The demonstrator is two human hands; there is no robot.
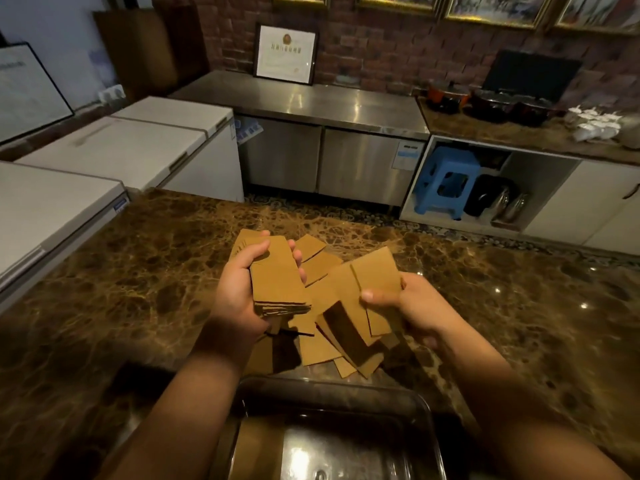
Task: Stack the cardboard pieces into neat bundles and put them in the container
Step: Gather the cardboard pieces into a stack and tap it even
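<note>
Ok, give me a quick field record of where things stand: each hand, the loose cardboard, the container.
left hand: left hand holds a squared bundle of cardboard pieces, lifted above the pile
right hand: right hand pinches a few fanned pieces, thumb on top
loose pieces: scattered pile on the marble counter, not yet bundled
container: dark tray at the near edge; contents unclear
</note>
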